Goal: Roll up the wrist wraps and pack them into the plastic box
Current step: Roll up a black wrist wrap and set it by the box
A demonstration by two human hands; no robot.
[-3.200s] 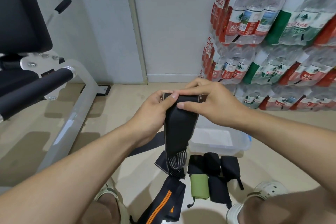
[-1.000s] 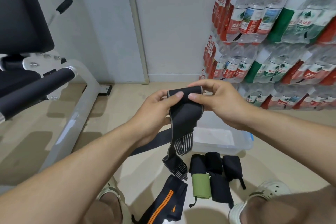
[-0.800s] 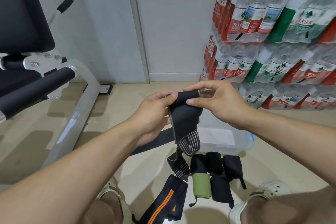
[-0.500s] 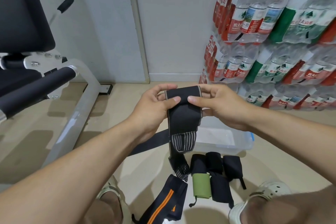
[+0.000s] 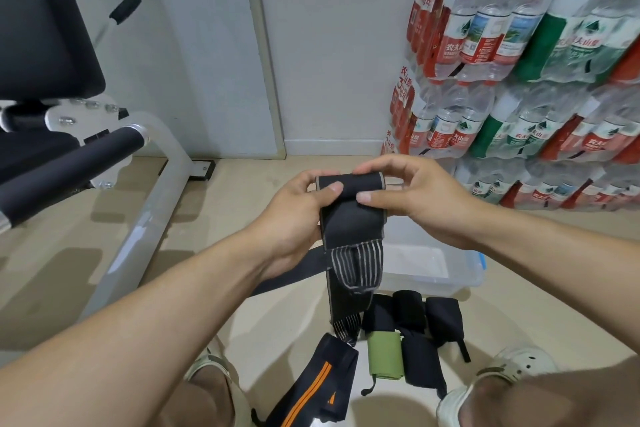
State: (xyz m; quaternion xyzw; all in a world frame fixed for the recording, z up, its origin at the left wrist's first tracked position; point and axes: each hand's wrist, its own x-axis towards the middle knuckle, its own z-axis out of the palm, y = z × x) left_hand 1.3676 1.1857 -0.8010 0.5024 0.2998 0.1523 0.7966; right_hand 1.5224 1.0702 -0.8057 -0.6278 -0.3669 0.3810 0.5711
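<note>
Wrap (image 5: 351,218) roll thicker, floor (image 5: 284,315) below.

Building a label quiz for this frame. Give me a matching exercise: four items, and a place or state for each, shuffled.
Items:
1. black wrist wrap
2. green wrap
3. plastic box
4. orange-striped wrap

Place or state:
A. unrolled on the floor, nearest the camera
B. on the floor beyond the rolled wraps
C. held in both hands, top end rolled
D. rolled, lying among black rolls

Pairs: 1-C, 2-D, 3-B, 4-A

Bright, even indoor light — soft shadows on the floor (image 5: 104,236), wide-angle bending at edges.
</note>
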